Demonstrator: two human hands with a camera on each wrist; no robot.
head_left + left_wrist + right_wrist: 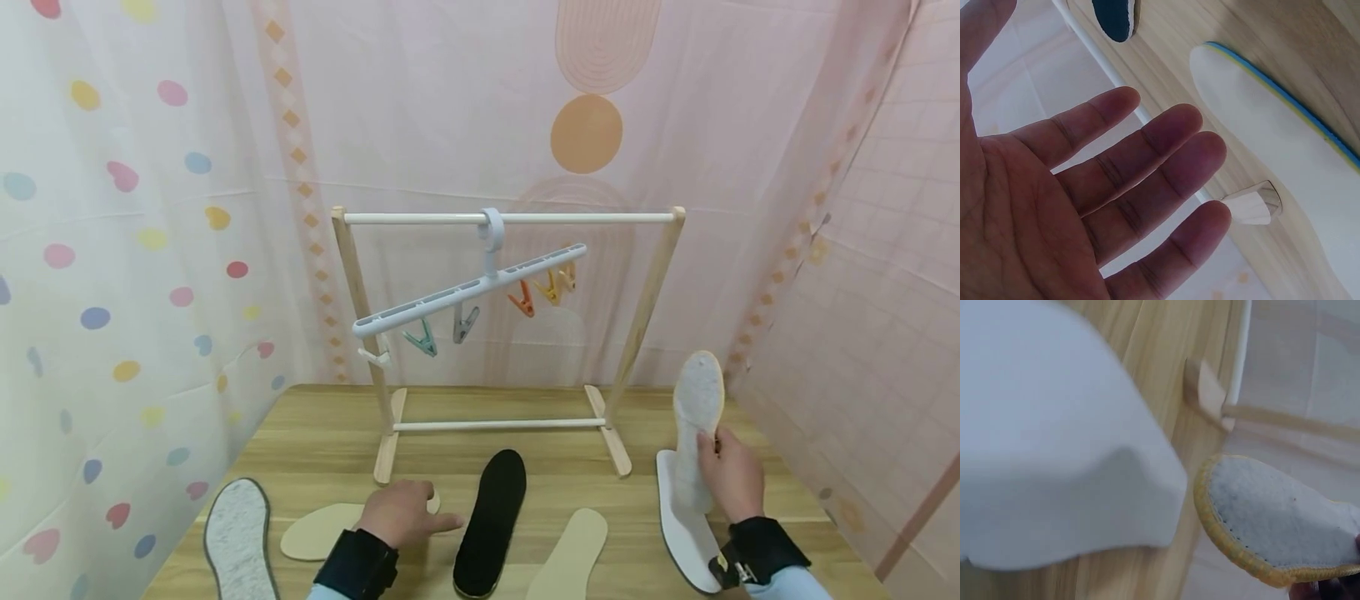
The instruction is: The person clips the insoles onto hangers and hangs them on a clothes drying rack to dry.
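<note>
While L grip [406, 513] is released (nr black insole [491, 523]), R grip [733, 476] pinches yellow-edged grey insole [698, 396].

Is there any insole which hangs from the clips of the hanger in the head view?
No, the clips under the hanger are empty, and the insole in the right hand is apart from them.

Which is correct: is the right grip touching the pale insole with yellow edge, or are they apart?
Touching. The head view shows it: the right grip pinches the pale insole at its side, with no gap between.
</note>
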